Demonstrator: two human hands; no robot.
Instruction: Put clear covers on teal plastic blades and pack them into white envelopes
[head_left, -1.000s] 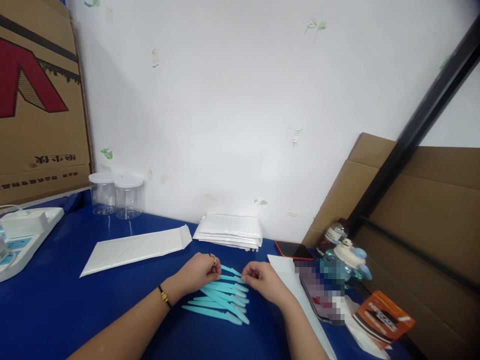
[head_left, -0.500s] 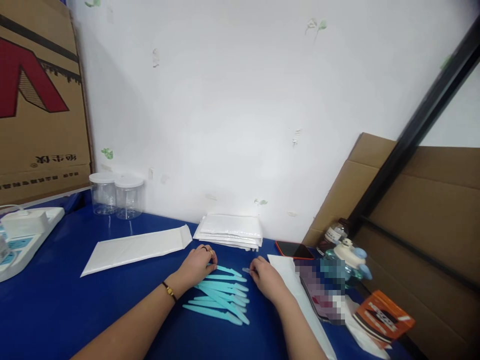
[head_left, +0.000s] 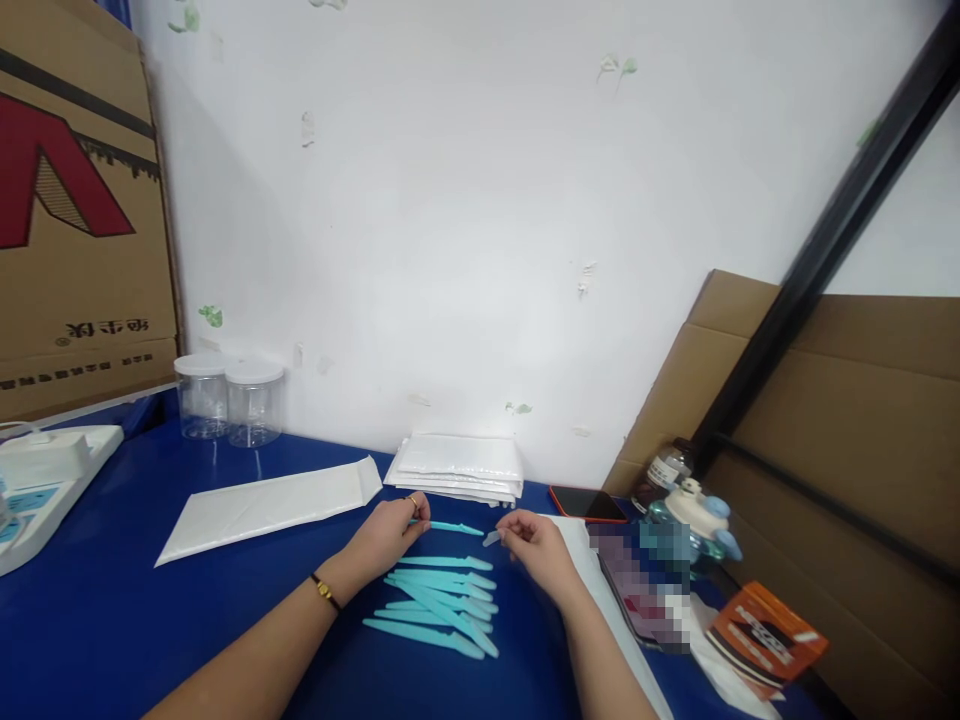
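Left grip (head_left: 391, 530) pinches teal tool (head_left: 456, 527); clear jars (head_left: 255, 408) (lidded)

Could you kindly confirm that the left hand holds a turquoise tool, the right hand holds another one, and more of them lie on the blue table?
Not quite: in the head view, the right hand holds a small translucent piece, not another tool. The left hand does hold a turquoise tool, and more tools lie on the blue table.
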